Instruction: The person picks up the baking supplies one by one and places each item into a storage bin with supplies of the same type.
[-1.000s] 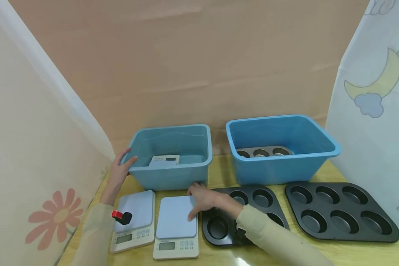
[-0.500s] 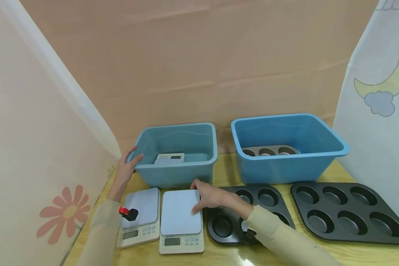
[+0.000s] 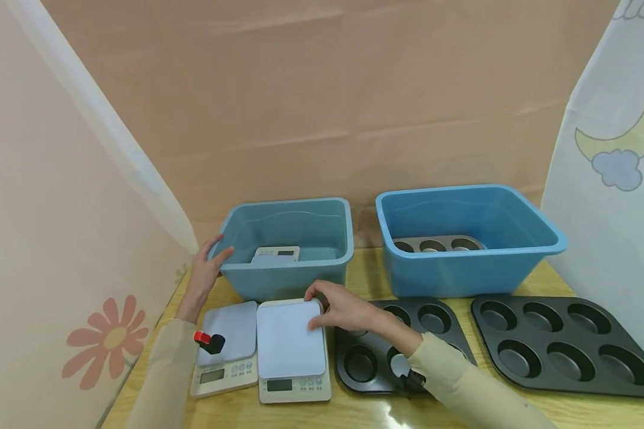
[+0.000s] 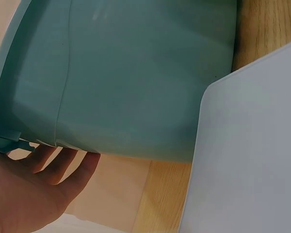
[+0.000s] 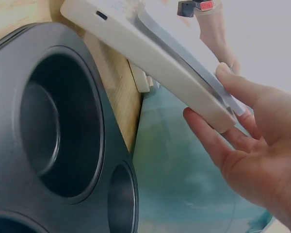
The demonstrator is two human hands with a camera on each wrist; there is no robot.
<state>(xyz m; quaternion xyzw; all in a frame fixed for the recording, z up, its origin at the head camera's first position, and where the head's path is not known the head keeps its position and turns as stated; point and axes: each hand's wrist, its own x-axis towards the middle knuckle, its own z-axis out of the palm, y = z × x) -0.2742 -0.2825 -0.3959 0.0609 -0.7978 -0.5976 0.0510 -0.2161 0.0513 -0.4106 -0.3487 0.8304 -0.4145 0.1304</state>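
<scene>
The right hand point(image 3: 343, 310) grips the far corner of the white digital kitchen scale with the pale grey square platform point(image 3: 291, 348) — thumb on top, fingers point(image 5: 211, 145) curled under the edge, tilting that end off the wooden tabletop point(image 3: 365, 271). The left hand point(image 3: 206, 271) rests with relaxed, nearly straight fingers against the outer left rim of the teal rectangular plastic tub point(image 3: 292, 250), steadying it, closed on nothing.

By my reading, the step in hand is the pick-up of this scale, which sits just in front of the tub; the next move calls for a clean lift over the tub's near wall.

Inside the tub lies another white scale point(image 3: 275, 255); in front of the tub, left of the gripped scale, a third scale point(image 3: 226, 351) touches it. To the right of the gripped scale sits a dark six-cup muffin tin point(image 3: 402, 345).
</scene>
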